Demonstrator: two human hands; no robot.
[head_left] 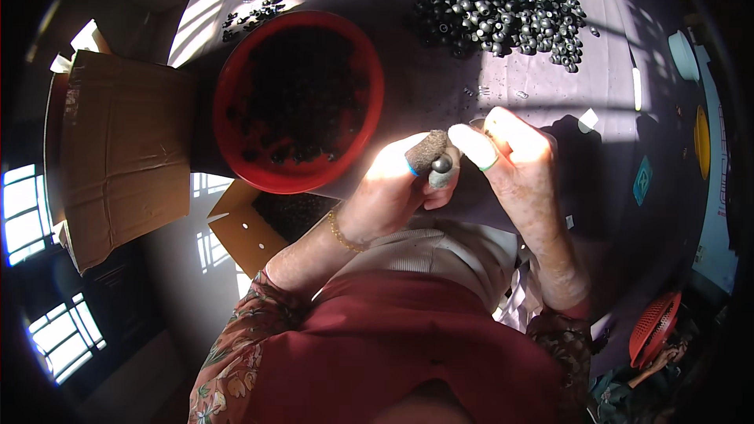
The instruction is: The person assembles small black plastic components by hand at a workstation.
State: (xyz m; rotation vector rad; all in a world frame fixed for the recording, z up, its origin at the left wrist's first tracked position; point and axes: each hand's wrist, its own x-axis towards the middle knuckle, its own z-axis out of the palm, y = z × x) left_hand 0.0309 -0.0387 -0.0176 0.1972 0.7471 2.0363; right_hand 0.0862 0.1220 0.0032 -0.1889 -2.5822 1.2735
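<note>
My left hand [397, 188] and my right hand [510, 149] meet at the table's near edge. Between their fingertips sits a small dark round bead-like part [442, 163]. The left thumb wears a rough dark finger cot, and a pale cot with a green rim covers a right finger. A red round basin [375, 86] full of dark small parts stands just left of my hands. A large heap of dark ring-shaped parts [495, 0] lies at the far side of the grey table [440, 86].
A cardboard box [118, 149] stands at the left, and another open carton [251, 228] with dark parts sits under the basin. A few loose parts [259, 12] lie at the far left of the table. A red strainer [653, 328] is at lower right.
</note>
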